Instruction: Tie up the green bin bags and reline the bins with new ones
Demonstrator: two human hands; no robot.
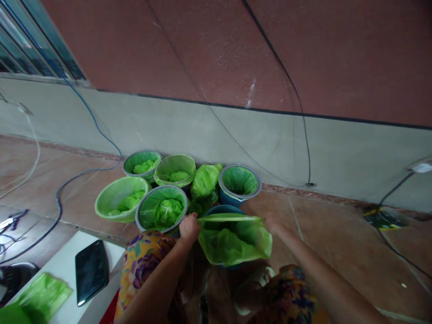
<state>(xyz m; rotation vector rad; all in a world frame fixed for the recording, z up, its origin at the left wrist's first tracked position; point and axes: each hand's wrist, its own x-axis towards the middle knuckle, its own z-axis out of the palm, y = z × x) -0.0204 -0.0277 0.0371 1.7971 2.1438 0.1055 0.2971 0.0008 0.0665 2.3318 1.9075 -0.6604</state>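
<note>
Bag [224, 247], green, thin and wrinkled, drapes over a blue bucket [223, 208]; my left hand [190, 227] clenches its rim; whether my right hand [272, 222], blurred opposite, is closed I can't tell.

Home-like room or porch: barred window [27, 40], two-tone wall [209, 54], tiled floor [344, 238].

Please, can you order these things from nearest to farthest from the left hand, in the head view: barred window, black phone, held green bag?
1. Held green bag: its rim is in the left hand.
2. Black phone: on the white table, lower left of the picture.
3. Barred window: upper left corner.
</note>
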